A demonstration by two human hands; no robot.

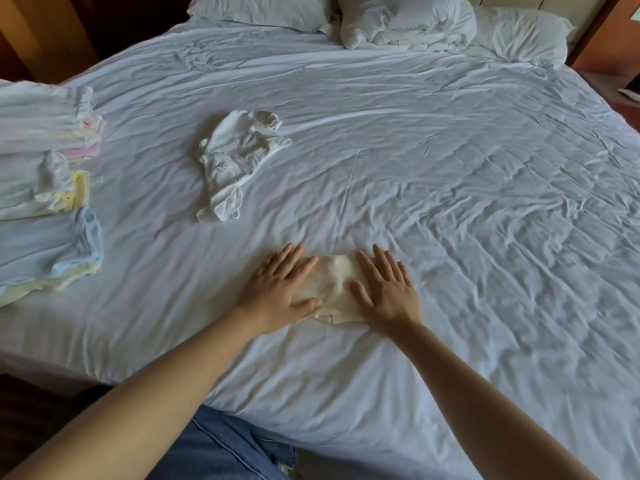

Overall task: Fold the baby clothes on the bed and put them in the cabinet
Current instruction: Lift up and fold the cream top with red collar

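Hands press flat on a folded cream garment [334, 287] near the bed [450, 202] front edge: left hand [280, 292] and right hand [388, 292] with fingers straight, gripping nothing. Unfolded white garment [235, 161] lies beyond; folded stacks [48, 188] sit left

You have one bed [450, 174] carrying three pillows [259, 8], three stacks of folded baby clothes [45, 188], one crumpled white garment [235, 157] and one folded cream garment [334, 282]. You have two hands on the cream one, your left hand [277, 289] and right hand [388, 292].
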